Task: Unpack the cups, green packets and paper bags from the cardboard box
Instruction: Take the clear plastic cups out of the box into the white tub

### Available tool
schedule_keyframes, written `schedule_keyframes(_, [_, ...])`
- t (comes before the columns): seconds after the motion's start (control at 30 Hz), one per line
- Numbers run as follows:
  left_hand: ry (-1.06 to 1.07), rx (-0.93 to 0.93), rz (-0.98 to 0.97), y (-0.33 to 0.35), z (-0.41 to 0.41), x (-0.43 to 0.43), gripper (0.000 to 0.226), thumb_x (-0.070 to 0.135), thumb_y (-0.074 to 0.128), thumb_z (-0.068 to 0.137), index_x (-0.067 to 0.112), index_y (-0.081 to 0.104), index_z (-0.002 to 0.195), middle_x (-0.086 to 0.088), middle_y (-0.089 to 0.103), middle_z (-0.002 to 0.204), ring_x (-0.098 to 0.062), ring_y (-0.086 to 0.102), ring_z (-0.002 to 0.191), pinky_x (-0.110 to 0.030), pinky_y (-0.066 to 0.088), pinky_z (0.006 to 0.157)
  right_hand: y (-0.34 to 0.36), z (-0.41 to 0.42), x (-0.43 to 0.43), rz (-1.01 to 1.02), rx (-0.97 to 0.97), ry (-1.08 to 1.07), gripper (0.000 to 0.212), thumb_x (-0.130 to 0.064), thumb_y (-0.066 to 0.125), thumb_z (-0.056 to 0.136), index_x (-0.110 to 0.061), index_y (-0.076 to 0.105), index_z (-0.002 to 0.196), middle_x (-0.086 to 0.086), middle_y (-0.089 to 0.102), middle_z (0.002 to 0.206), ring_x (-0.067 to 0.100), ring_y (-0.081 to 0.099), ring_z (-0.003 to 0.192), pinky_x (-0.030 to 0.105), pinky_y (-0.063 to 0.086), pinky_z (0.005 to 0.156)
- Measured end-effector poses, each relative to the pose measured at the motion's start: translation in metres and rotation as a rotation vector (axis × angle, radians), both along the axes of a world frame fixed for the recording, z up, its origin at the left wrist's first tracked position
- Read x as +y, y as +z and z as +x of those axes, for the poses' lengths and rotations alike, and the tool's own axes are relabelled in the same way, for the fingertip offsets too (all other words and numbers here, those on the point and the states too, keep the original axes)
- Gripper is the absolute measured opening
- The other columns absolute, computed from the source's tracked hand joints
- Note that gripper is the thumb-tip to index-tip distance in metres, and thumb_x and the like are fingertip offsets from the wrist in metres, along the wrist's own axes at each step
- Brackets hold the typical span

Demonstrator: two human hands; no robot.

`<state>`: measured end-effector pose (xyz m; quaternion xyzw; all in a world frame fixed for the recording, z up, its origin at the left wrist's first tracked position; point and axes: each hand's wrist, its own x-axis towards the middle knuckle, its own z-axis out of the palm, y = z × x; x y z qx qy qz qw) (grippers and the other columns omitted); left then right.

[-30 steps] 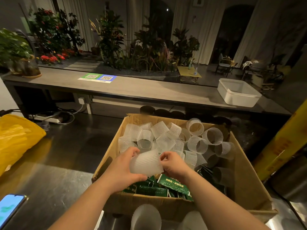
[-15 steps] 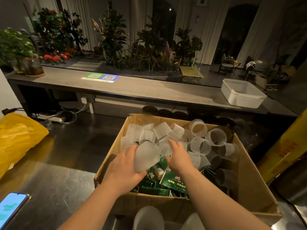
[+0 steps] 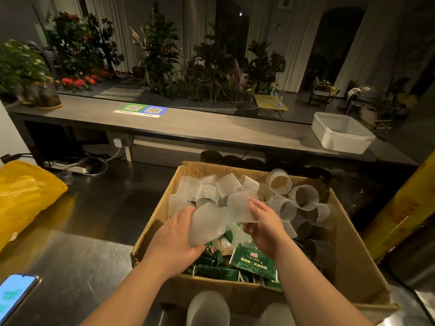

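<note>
Head view: cardboard box [image 3: 353, 267] open on the dark metal worktop [image 3: 70, 255], near centre of frame. Left hand [image 3: 171, 234] is over the box's near-left part, fingers [image 3: 186, 214] curled round a ribbed translucent cup [image 3: 207, 224] held on its side. Right hand [image 3: 266, 229] is over the box's middle, thumb and fingers pinching a second cup [image 3: 240, 205] of the same kind. The two held cups touch, both above the box contents. Loose cups [image 3: 303, 197] are piled across the far half of the box, lying at mixed angles, some with the open end toward the camera. Green packets [image 3: 254, 262] lie in the near half of the box, under the hands, against the near wall. Two unpacked cups [image 3: 208, 309] stand just outside the box's near wall at the bottom edge of frame. Lit phone [image 3: 14, 292] lies well left of the box, yellow bag [image 3: 23, 196] further left and back. White tub [image 3: 341, 132] sits on the grey counter [image 3: 188, 128] beyond the box, to its right.
</note>
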<state>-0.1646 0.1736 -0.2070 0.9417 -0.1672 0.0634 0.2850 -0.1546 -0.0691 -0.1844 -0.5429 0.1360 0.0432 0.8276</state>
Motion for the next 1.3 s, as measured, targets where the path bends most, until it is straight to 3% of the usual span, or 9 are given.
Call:
schedule_keyframes(0.23, [-0.017,-0.004,0.035,0.0,-0.002,0.0,0.093,0.047,0.082,0.078,0.045,0.023,0.149,0.026,0.037,0.141,-0.002,0.042,0.12,-0.038,0.046,0.109,-0.008,-0.004,0.01,-0.187,0.031,0.347,0.039,-0.01,0.05,0.105,-0.021,0.083,0.087,0.008,0.059,0.09,0.012,0.045,0.062,0.023,0.032,0.054])
schedule_keyframes(0.4, [-0.048,0.011,0.084,-0.001,-0.001,-0.001,0.092,0.044,0.083,0.077,0.05,0.023,0.147,0.028,0.038,0.139,-0.002,0.041,0.121,-0.039,0.046,0.109,-0.01,-0.004,0.006,-0.237,0.063,0.37,0.028,-0.018,0.052,0.106,-0.01,0.069,0.127,0.013,0.05,0.106,0.016,0.041,0.069,0.023,0.034,0.053])
schedule_keyframes(0.6, [-0.103,0.046,0.094,0.0,-0.002,-0.005,0.096,0.045,0.084,0.077,0.052,0.022,0.15,0.03,0.038,0.139,0.001,0.041,0.121,-0.037,0.045,0.11,-0.015,-0.008,0.022,-0.515,0.063,0.419,0.025,-0.033,0.051,0.107,-0.019,0.067,0.12,0.007,0.057,0.108,0.014,0.05,0.072,0.019,0.039,0.053])
schedule_keyframes(0.67, [-0.104,0.027,0.09,0.0,-0.003,-0.004,0.094,0.046,0.083,0.078,0.052,0.022,0.149,0.029,0.039,0.14,0.0,0.042,0.121,-0.036,0.046,0.108,-0.017,-0.008,0.029,-0.708,0.009,0.49,0.027,-0.036,0.048,0.107,-0.018,0.061,0.123,0.003,0.059,0.113,0.013,0.057,0.084,0.021,0.047,0.065])
schedule_keyframes(0.8, [0.014,-0.029,0.07,0.0,-0.006,-0.002,0.092,0.051,0.079,0.08,0.047,0.02,0.149,0.026,0.039,0.138,-0.005,0.046,0.119,-0.034,0.049,0.103,-0.016,0.0,0.024,-0.675,-0.181,0.036,0.025,-0.031,0.044,0.108,-0.02,0.066,0.107,-0.001,0.063,0.102,0.019,0.058,0.095,0.034,0.049,0.078])
schedule_keyframes(0.9, [0.106,-0.072,0.048,-0.001,-0.005,-0.001,0.091,0.056,0.077,0.079,0.043,0.02,0.148,0.022,0.04,0.136,-0.005,0.047,0.114,-0.031,0.051,0.097,-0.026,0.007,0.008,-1.1,-0.087,0.032,0.016,-0.031,0.057,0.102,-0.02,0.063,0.113,0.001,0.064,0.111,0.017,0.061,0.094,0.043,0.057,0.088])
schedule_keyframes(1.03, [0.119,-0.077,0.068,-0.001,-0.005,-0.003,0.092,0.058,0.079,0.078,0.041,0.022,0.149,0.02,0.041,0.136,-0.005,0.048,0.114,-0.032,0.053,0.095,-0.039,0.006,0.012,-1.433,0.051,0.332,0.062,-0.058,0.067,0.09,-0.024,0.051,0.14,-0.001,0.054,0.137,0.02,0.058,0.12,0.038,0.052,0.098])
schedule_keyframes(1.17, [0.113,-0.066,0.071,0.001,-0.007,-0.003,0.093,0.057,0.078,0.078,0.041,0.022,0.149,0.021,0.04,0.137,-0.006,0.048,0.118,-0.033,0.052,0.098,-0.038,0.012,0.019,-1.538,0.07,0.327,0.027,-0.032,0.065,0.094,-0.022,0.061,0.119,0.0,0.068,0.114,0.019,0.064,0.1,0.038,0.057,0.09])
schedule_keyframes(1.3, [0.115,-0.059,0.062,0.001,-0.007,-0.002,0.092,0.056,0.079,0.078,0.041,0.022,0.149,0.022,0.04,0.138,-0.003,0.045,0.117,-0.032,0.051,0.1,-0.039,0.013,0.005,-1.314,0.138,0.126,0.006,-0.016,0.063,0.093,-0.022,0.065,0.092,0.0,0.068,0.093,0.018,0.066,0.085,0.039,0.06,0.079])
